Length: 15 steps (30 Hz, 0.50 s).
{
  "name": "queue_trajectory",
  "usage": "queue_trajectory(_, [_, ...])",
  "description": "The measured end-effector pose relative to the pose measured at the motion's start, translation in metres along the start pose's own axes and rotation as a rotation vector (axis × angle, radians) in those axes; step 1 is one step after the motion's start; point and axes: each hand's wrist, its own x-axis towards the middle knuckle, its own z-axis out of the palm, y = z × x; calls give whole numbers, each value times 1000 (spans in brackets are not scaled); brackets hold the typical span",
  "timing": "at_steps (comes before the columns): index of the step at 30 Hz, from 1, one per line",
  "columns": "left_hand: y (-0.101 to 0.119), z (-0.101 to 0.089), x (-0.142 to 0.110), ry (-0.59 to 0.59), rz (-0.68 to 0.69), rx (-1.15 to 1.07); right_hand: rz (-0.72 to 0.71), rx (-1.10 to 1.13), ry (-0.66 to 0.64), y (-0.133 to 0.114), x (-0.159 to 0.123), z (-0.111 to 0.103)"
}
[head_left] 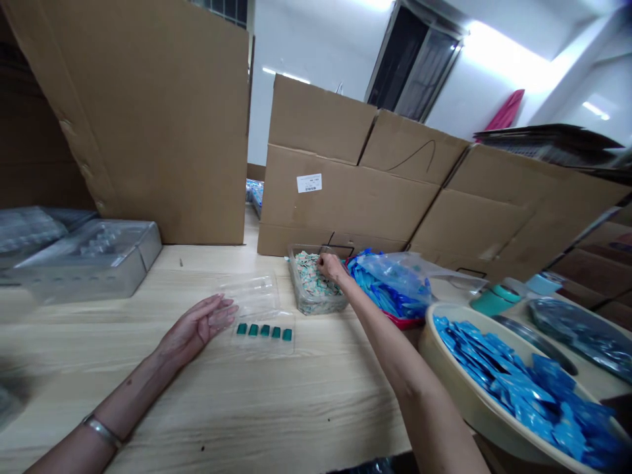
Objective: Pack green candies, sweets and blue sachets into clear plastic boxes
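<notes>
My left hand (196, 327) is closed on the left edge of a clear plastic clamshell tray, which lies opened out on the table. The tray's far half (254, 296) shows bare moulded plastic. In its near half (264, 345) sits a row of several small dark green pieces (265, 330). My right hand (330, 266) reaches into a clear plastic bin (320, 306) heaped with small pale and green flat pieces (310, 276). Its fingers are pinched together at the heap, and what lies between them is too small to make out.
Right of the bin, a red basket (405, 322) holds blue packets under clear film. A large cream tub (461, 388) of blue sachets stands nearer. Cardboard sheets (340, 197) wall the table's back. At left are clear plastic boxes (93, 263); a teal bottle (496, 299) lies at right.
</notes>
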Motion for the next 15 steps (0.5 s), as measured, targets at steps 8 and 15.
queue_trajectory(8, [0, -1, 0, -28, 6, 2, -87, -120, -78, -9, -2, 0])
queue_trajectory(15, [0, 0, 0, -12, 9, -13, -78, -93, -112, 4, 3, -17])
